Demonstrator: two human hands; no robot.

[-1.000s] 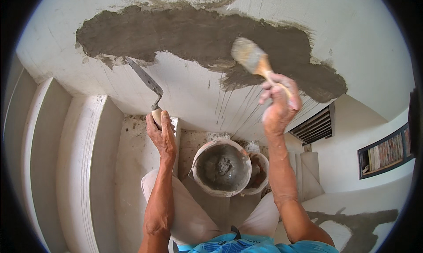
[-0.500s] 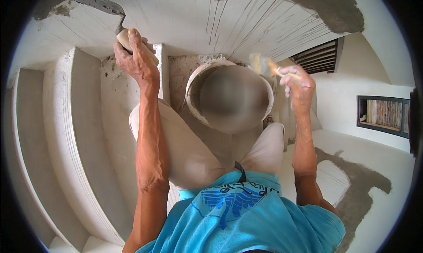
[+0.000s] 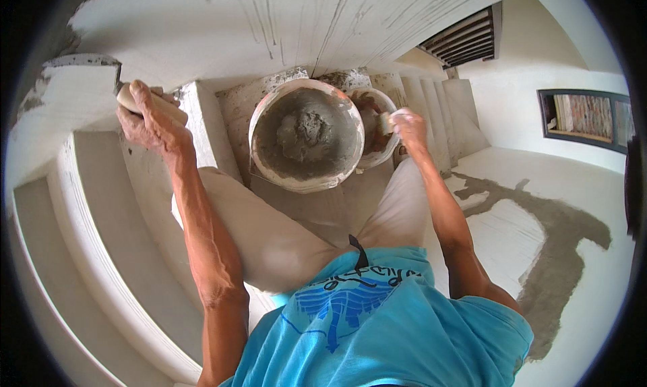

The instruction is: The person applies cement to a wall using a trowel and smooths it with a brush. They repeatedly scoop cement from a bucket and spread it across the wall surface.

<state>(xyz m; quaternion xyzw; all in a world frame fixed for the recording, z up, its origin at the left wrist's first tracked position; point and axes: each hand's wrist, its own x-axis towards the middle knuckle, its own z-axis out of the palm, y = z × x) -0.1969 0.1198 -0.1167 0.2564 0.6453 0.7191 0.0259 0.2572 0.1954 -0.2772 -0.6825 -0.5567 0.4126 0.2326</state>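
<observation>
the big bucket of grey mortar sat on a step of the white staircase, between the person's knees, and everything else is placed from it. well to the left of the bucket, and a little above its rim, the left hand was curled tight round the pale wooden handle of a trowel; the blade reached further left and up against the white wall, grey along its edge (only part of it showed). just to the right of the bucket, the right hand was closed over the handle of a brush, held at the rim of a smaller bucket that stood touching the big one on its right side. the brush head was blurred and partly hidden inside that smaller bucket, so its bristles could not be made out. below the bucket came the light trousers and a blue shirt. far to the right of the bucket, a patch of grey plaster spread across a white surface, and above that a dark-framed opening was set in the wall.
</observation>
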